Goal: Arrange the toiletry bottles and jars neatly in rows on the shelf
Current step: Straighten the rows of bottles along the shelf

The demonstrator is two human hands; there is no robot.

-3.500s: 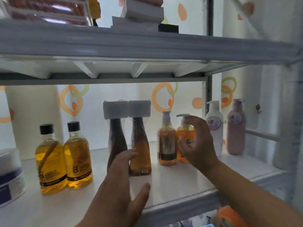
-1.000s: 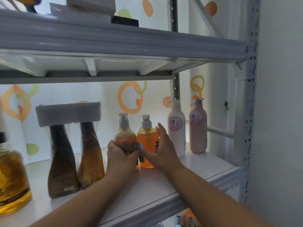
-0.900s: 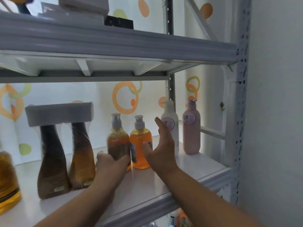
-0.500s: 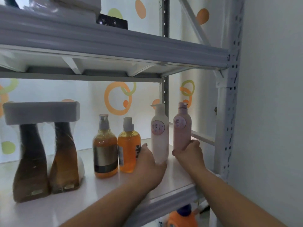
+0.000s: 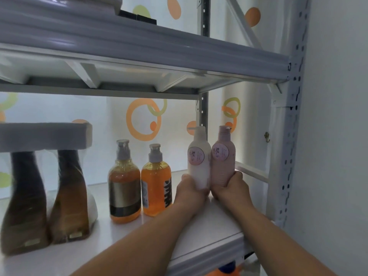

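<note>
Hands hold two bottles at the right end of the white shelf [image 5: 209, 226]. The left hand [image 5: 191, 189] curls round the base of the white pump bottle [image 5: 199, 162]. The right hand [image 5: 230, 188] curls round the base of the pink bottle [image 5: 223, 158]. Both bottles stand upright, touching side by side. Just left stand an orange pump bottle [image 5: 156, 184] and an amber pump bottle [image 5: 124, 188], then two dark wrapped bottles [image 5: 69, 200] under a grey foam block [image 5: 43, 136].

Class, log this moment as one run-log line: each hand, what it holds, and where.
left hand: grips white bottle | right hand: grips pink bottle | bottles: upright, side by side, touching | place: shelf, right end
</note>
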